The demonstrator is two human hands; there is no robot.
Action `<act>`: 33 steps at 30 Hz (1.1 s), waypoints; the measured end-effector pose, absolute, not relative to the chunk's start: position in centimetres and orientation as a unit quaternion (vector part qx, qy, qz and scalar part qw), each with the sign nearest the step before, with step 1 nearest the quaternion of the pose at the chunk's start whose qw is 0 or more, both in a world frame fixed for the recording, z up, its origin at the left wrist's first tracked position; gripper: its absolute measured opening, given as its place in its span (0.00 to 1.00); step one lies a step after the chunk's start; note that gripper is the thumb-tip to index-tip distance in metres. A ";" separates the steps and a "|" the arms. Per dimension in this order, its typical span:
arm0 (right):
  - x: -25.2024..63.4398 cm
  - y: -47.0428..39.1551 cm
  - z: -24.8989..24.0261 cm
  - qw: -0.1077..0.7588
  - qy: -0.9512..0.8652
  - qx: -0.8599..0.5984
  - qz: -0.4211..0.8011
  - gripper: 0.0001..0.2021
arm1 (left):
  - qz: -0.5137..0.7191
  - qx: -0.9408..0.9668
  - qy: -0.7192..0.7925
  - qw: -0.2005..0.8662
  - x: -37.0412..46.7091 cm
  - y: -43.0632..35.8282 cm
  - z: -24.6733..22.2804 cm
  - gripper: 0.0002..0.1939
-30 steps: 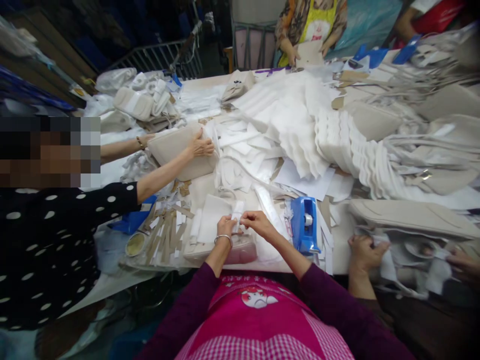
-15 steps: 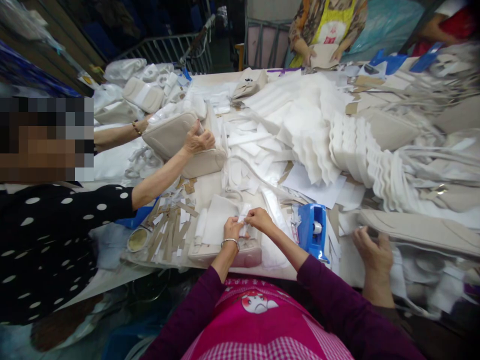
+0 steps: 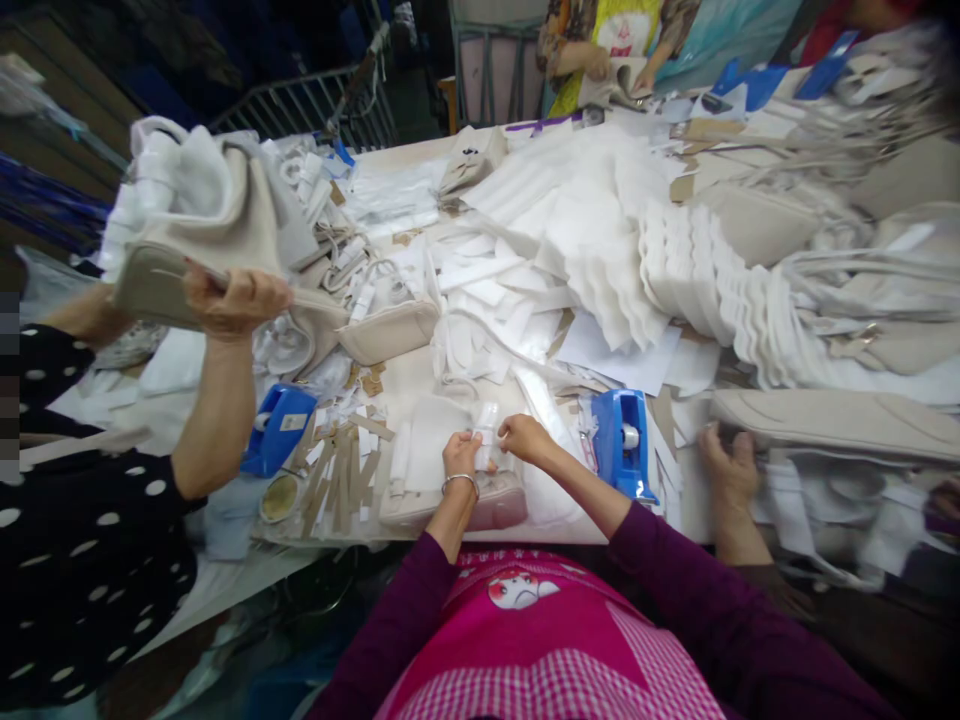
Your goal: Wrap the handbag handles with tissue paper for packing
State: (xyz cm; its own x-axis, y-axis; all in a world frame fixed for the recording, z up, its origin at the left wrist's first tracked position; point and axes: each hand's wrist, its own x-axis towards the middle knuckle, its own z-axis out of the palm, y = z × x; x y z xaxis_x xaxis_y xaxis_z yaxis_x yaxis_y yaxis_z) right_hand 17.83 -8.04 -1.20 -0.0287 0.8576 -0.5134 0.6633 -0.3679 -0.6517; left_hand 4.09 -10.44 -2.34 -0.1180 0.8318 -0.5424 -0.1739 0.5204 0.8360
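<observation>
In front of me a beige handbag (image 3: 499, 503) lies on the table, with a white sheet (image 3: 431, 445) over its upper part. My left hand (image 3: 461, 458), with a bracelet at the wrist, grips a strap wrapped in white material (image 3: 487, 425) on the bag. Just right of that wrapping is my right hand (image 3: 527, 438), its thumb and fingers pinched together. Whatever is between those fingertips is too small to make out. The bag's strap loop (image 3: 456, 388) rises behind the sheet.
A blue tape dispenser (image 3: 622, 445) stands to my right, another dispenser (image 3: 277, 430) to the left. Cut strips (image 3: 341, 490) lie near a tape roll (image 3: 280, 498). A co-worker's hands (image 3: 236, 300) hold a bag at left; another person's hand (image 3: 729, 468) touches a bag at right. White foam sheets (image 3: 600, 230) pile up behind.
My right hand has drawn slightly right, away from the wrapped strap; my left hand keeps its grip. The left co-worker has lifted a bag toward themselves, uncovering the left dispenser. The view has shifted slightly.
</observation>
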 end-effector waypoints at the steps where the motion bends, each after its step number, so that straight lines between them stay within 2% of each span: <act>1: 18.0 -7.9 -1.4 0.109 -0.549 -0.690 0.459 0.11 | 0.412 0.264 0.622 0.611 4.0 -10.4 -2.4 0.19; 3: 18.0 -7.6 -1.8 0.114 -0.546 -0.690 0.462 0.18 | 0.410 0.261 0.621 0.615 4.0 -10.5 -2.5 0.19; 5: 17.7 -7.2 -1.9 0.124 -0.548 -0.686 0.463 0.19 | 0.405 0.259 0.619 0.621 3.8 -10.4 -2.6 0.20; 12: 15.7 -7.7 -2.3 0.183 -0.579 -0.676 0.417 0.09 | 0.396 0.263 0.615 0.629 3.6 -10.2 -3.1 0.20; 16: 14.9 -8.8 -3.1 0.256 -0.560 -0.686 0.388 0.13 | 0.402 0.269 0.613 0.624 3.8 -10.3 -3.1 0.21; 24: 13.9 -10.8 -3.9 0.431 -0.289 -0.650 0.555 0.17 | 0.396 0.266 0.623 0.620 3.8 -10.5 -2.9 0.21; 29: 12.5 -10.6 -3.1 0.452 -0.241 -0.568 0.644 0.21 | 0.397 0.280 0.615 0.621 3.9 -10.5 -3.3 0.17; 33: 12.7 -10.5 -2.9 0.442 -0.278 -0.527 0.670 0.18 | 0.393 0.224 0.621 0.639 3.8 -10.8 -3.5 0.19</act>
State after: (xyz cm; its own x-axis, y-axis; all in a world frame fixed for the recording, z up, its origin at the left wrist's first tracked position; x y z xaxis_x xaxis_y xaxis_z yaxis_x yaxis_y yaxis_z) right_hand 12.74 -10.46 -2.95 -0.0533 0.8861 -0.4604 -0.3001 -0.4540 -0.8390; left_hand 3.82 -10.79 -3.52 -0.0818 0.7820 -0.6179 -0.2242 0.5897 0.7759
